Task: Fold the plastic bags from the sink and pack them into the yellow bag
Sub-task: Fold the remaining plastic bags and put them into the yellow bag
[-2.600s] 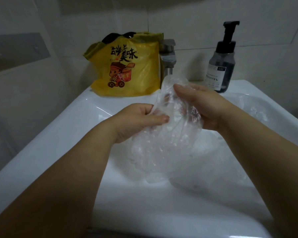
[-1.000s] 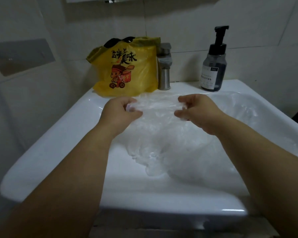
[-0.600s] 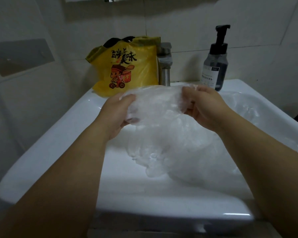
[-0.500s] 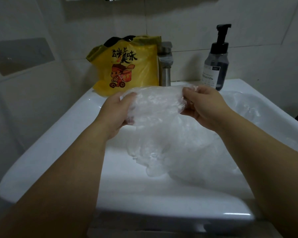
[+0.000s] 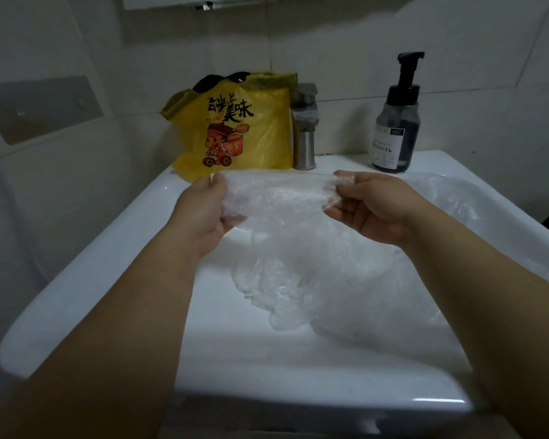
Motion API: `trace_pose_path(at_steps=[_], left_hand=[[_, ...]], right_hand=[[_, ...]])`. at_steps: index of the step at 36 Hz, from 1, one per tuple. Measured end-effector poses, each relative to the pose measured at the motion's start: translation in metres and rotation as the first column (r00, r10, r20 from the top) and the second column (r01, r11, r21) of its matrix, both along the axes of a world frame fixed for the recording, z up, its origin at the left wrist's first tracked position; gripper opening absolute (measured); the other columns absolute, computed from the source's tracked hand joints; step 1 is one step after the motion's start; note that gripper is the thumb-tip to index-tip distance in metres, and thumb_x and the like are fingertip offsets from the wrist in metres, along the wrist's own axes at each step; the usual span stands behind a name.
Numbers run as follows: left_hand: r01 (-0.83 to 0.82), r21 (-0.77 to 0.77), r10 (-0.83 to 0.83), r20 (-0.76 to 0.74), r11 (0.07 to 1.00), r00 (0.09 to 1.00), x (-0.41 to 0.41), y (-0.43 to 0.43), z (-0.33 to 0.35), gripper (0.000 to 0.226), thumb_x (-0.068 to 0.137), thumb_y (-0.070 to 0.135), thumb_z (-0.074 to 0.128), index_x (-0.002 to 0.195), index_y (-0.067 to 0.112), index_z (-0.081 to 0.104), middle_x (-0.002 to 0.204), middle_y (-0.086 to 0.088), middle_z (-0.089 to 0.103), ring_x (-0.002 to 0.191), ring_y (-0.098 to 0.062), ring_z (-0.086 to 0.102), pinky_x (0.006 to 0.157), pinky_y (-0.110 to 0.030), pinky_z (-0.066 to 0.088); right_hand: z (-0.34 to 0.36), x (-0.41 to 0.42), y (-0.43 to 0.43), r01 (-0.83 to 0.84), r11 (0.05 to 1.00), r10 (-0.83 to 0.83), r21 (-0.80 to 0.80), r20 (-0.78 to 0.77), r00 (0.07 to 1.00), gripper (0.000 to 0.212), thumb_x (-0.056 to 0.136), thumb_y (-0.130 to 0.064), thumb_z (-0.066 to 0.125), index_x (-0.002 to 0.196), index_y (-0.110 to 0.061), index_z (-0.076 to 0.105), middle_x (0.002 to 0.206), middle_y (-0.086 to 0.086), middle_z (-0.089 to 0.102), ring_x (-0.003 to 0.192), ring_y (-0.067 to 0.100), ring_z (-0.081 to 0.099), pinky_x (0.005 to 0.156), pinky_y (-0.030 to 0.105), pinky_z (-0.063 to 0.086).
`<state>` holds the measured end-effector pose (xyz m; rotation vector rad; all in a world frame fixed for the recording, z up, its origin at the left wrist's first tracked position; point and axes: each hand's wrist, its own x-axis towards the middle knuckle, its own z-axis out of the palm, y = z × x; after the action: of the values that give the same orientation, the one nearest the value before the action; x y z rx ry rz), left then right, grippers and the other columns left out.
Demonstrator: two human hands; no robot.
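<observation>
A clear plastic bag (image 5: 276, 194) is stretched flat between my hands above the white sink (image 5: 108, 267). My left hand (image 5: 203, 213) pinches its left end. My right hand (image 5: 371, 204) pinches its right end. More crumpled clear plastic bags (image 5: 324, 280) lie in the basin under and to the right of my hands. The yellow bag (image 5: 235, 128), printed with black characters and a cartoon figure, stands upright on the sink's back left ledge with its mouth open at the top.
A steel tap (image 5: 304, 131) stands right of the yellow bag. A dark pump bottle (image 5: 396, 128) sits on the back right ledge. Tiled walls close in behind and on the left, with a grey panel (image 5: 42, 109) on the left wall.
My hands have drawn apart and lowered a little, pulling the clear bag out from a bunched bundle into a wider flat strip.
</observation>
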<state>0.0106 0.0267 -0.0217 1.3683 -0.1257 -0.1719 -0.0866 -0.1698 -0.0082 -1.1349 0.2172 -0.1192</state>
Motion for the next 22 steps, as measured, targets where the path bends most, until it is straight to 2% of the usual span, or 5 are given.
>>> trace_pose_path(at_steps=[8,12,15,18,22], left_hand=[[-0.130,0.209,0.081,0.226,0.969,0.971,0.001,0.000,-0.005,0.025,0.104,0.032,0.040,0.112,0.015,0.056,0.113,-0.005,0.063,0.094,-0.017,0.064,0.065,-0.027,0.053],[-0.101,0.279,0.011,0.308,0.955,0.951,-0.004,-0.006,-0.007,0.026,0.103,0.037,0.042,0.108,0.017,0.057,0.107,-0.005,0.063,0.093,-0.019,0.064,0.055,-0.022,0.050],[-0.071,0.233,0.013,0.241,0.970,0.970,-0.005,-0.006,-0.004,0.035,0.098,0.049,0.045,0.112,0.019,0.057,0.107,-0.001,0.064,0.093,-0.017,0.064,0.060,-0.023,0.054],[0.112,0.064,-0.116,0.060,0.992,0.991,-0.006,-0.001,0.004,0.072,0.075,0.068,0.059,0.129,0.021,0.055,0.127,-0.004,0.063,0.111,-0.022,0.064,0.088,-0.039,0.057],[0.278,0.100,-0.275,-0.044,0.955,0.960,-0.010,-0.001,0.002,0.056,0.070,0.025,0.079,0.121,0.011,0.061,0.114,-0.011,0.070,0.107,-0.024,0.065,0.082,-0.030,0.057]], right_hand=[[-0.002,0.000,-0.008,-0.116,0.962,0.091,-0.247,-0.111,0.990,0.057,0.089,-0.012,0.055,0.144,-0.014,0.039,0.143,0.005,0.039,0.116,0.027,0.047,0.091,0.046,0.050],[-0.005,0.000,-0.005,-0.200,0.825,0.099,-0.529,-0.214,0.972,0.068,0.069,-0.045,0.075,0.127,-0.015,0.057,0.117,0.002,0.061,0.103,0.018,0.058,0.085,0.037,0.055],[-0.006,-0.003,-0.001,-0.292,0.770,0.168,-0.567,-0.262,0.951,0.021,0.084,-0.021,0.070,0.098,-0.005,0.068,0.080,0.008,0.062,0.063,0.015,0.053,0.053,0.022,0.048],[-0.006,-0.001,0.001,-0.227,0.812,0.144,-0.538,-0.192,0.971,0.012,0.085,-0.011,0.067,0.090,0.000,0.067,0.076,0.012,0.060,0.061,0.016,0.051,0.055,0.024,0.045],[-0.006,0.001,0.003,-0.116,0.855,0.090,-0.505,-0.076,0.993,0.010,0.087,-0.010,0.066,0.091,-0.002,0.068,0.080,0.014,0.061,0.065,0.018,0.051,0.060,0.026,0.043]])
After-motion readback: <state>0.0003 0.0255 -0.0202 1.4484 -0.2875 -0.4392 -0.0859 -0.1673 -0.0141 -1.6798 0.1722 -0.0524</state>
